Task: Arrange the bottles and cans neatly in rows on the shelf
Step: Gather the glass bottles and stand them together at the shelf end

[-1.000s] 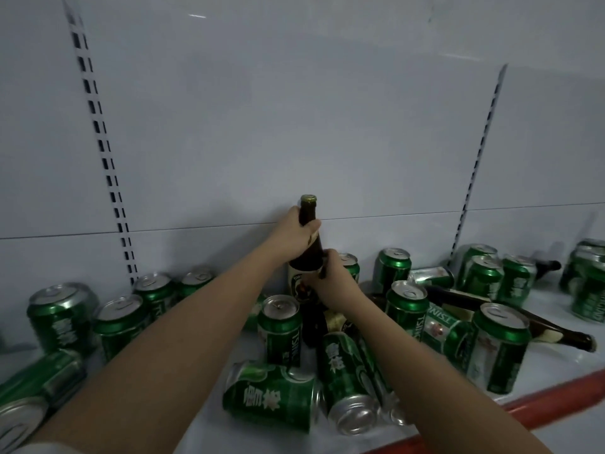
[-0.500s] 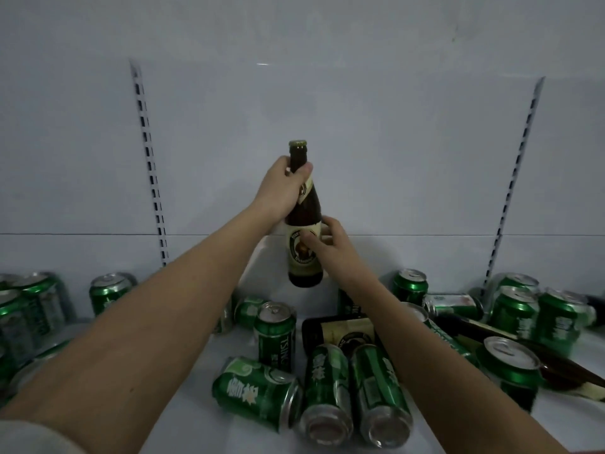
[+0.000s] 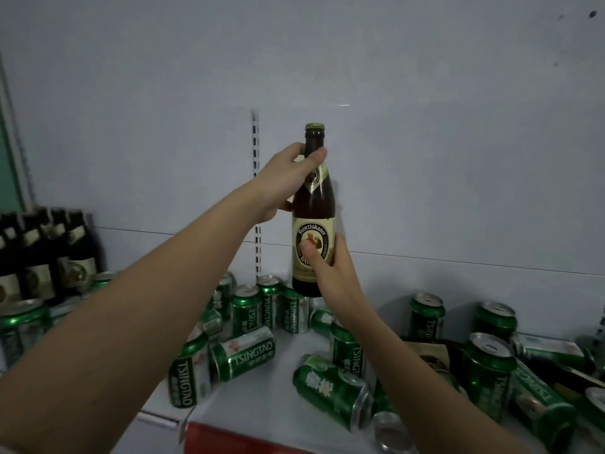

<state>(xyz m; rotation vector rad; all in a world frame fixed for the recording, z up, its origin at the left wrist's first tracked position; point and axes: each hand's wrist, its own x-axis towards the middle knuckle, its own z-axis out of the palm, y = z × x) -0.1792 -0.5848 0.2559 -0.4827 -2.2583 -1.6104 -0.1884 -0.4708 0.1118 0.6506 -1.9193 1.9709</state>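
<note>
Holding the bottle (image 3: 313, 204) aloft, left hand (image 3: 288, 181) gripped its neck, right hand (image 3: 330, 270) its label; slipping, it could topple cans (image 3: 248, 309) below.

Dim, bluish light. Back panel (image 3: 425, 126) pale grey-white, plain, with a horizontal seam low down and a few dark specks top right. Slotted upright (image 3: 255, 142) runs down the panel's centre. Green strip (image 3: 8, 165) at far left edge. Faint highlight near centre.
</note>
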